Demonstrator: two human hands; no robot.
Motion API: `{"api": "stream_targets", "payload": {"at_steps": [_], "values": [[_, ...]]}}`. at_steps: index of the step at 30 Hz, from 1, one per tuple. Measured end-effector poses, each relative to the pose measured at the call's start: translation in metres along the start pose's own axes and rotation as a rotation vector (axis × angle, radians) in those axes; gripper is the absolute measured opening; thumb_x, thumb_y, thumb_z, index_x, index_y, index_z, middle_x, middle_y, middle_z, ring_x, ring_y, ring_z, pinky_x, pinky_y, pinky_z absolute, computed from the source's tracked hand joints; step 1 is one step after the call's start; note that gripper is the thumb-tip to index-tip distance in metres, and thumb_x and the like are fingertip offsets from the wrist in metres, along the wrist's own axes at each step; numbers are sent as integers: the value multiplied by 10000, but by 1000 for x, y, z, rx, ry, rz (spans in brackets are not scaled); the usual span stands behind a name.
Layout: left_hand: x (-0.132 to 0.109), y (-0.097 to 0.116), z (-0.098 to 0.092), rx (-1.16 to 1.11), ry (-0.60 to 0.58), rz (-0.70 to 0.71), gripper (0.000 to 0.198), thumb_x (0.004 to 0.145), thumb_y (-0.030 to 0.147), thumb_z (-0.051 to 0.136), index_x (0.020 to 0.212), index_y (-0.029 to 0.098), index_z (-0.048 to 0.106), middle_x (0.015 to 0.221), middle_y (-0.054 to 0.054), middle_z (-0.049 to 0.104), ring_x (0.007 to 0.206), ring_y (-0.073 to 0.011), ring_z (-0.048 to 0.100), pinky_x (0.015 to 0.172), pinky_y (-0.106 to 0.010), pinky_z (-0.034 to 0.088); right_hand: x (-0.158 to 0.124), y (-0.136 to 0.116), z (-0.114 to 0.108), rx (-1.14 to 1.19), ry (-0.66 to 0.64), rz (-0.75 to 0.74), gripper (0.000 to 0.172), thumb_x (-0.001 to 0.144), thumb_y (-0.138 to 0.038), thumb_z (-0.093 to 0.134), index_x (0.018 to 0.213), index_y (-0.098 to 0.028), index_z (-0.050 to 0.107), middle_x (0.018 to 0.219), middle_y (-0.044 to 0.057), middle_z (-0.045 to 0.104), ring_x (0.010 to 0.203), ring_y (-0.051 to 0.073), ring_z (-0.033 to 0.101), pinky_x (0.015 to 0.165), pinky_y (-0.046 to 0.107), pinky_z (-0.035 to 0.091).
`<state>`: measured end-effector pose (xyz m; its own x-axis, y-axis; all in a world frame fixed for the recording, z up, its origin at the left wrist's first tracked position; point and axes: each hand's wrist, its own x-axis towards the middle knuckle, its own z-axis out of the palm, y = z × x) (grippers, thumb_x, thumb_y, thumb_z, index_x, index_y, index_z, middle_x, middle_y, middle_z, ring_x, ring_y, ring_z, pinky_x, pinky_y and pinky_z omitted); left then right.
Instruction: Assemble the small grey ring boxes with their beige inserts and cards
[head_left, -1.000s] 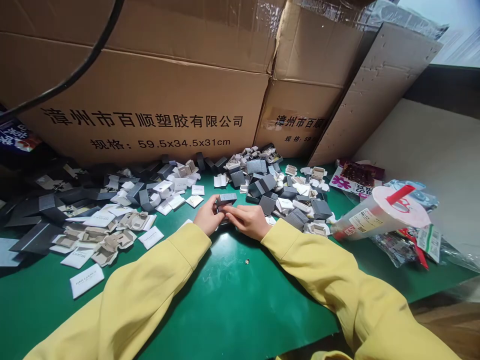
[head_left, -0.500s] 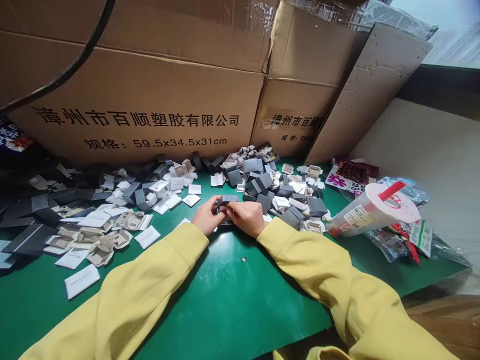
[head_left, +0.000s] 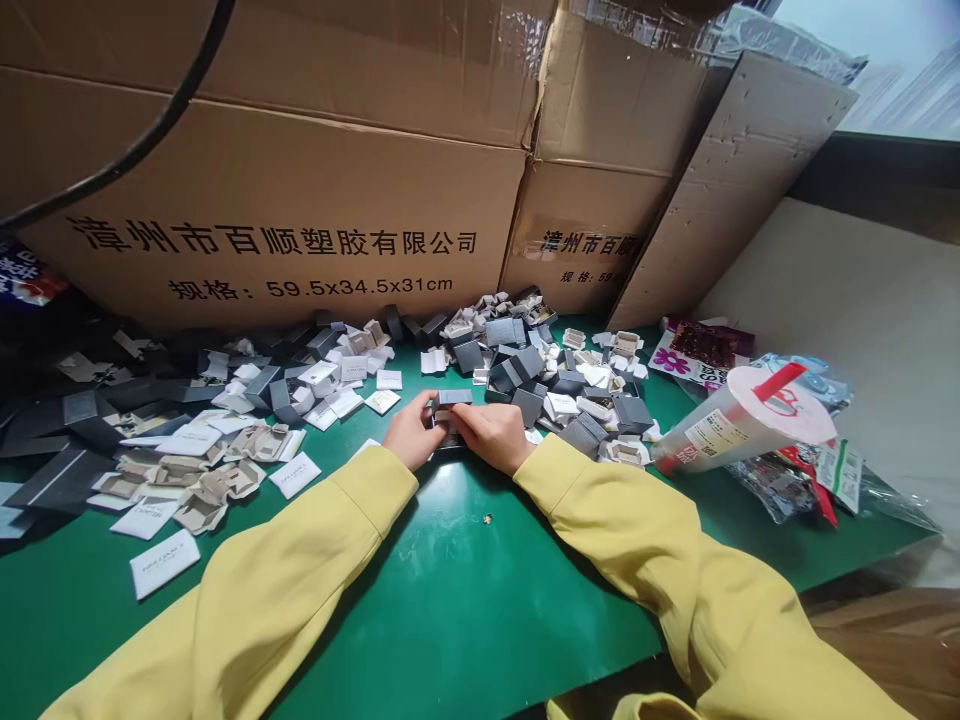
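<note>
The left hand (head_left: 409, 435) and the right hand (head_left: 489, 433) meet at the middle of the frame, both closed with their fingertips on a small grey box (head_left: 453, 398). The box is open, its lid standing up above the fingers, and it sits just over the green mat. Yellow sleeves (head_left: 300, 570) run up from the lower edge to both wrists.

A large cardboard carton (head_left: 285, 170) with black printed characters fills the upper left and centre, and a second carton (head_left: 600, 190) leans beside it at upper centre-right. The green mat (head_left: 465, 600) covers the lower half of the frame. A black cable (head_left: 150, 130) curves across the upper left.

A heap of grey boxes and pale inserts (head_left: 525, 365) lies just above and right of the hands. Dark flat sheets (head_left: 60, 480) spread along the left edge. A plastic cup with a red straw (head_left: 739, 425) lies tilted at the right, over some snack packets (head_left: 701, 355). White printed cards (head_left: 164, 562) lie scattered at lower left. A tiny speck (head_left: 487, 518) sits on the mat below the hands.
</note>
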<state>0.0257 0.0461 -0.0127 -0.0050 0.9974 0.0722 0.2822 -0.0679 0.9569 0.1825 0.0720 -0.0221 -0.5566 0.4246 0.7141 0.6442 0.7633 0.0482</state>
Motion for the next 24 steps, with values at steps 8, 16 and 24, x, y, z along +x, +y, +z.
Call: {"api": "stream_targets", "payload": {"at_steps": [8, 16, 24], "values": [[6, -6, -1, -186, 9, -59, 394, 556, 156, 563, 944, 196, 504, 776, 0, 686, 736, -177, 641, 688, -287, 491, 0, -3, -6, 103, -98, -56, 276, 901, -326, 414, 1012, -210, 639, 588, -14, 630, 528, 72, 528, 542, 230, 291], [4, -5, -1, -141, 26, -71, 382, 567, 189, 611, 942, 184, 540, 773, -13, 691, 738, -188, 645, 683, -295, 499, 1, -3, -6, 83, -196, 48, 321, 925, -353, 349, 959, -206, 633, 650, 1, 657, 548, 75, 532, 525, 232, 236], [2, 1, -1, -148, 68, -63, 369, 545, 186, 638, 908, 179, 572, 741, -10, 692, 718, -185, 642, 669, -282, 503, 1, -4, -6, 78, -193, 75, 324, 933, -347, 326, 917, -191, 610, 655, -6, 650, 545, 68, 529, 526, 231, 224]]}}
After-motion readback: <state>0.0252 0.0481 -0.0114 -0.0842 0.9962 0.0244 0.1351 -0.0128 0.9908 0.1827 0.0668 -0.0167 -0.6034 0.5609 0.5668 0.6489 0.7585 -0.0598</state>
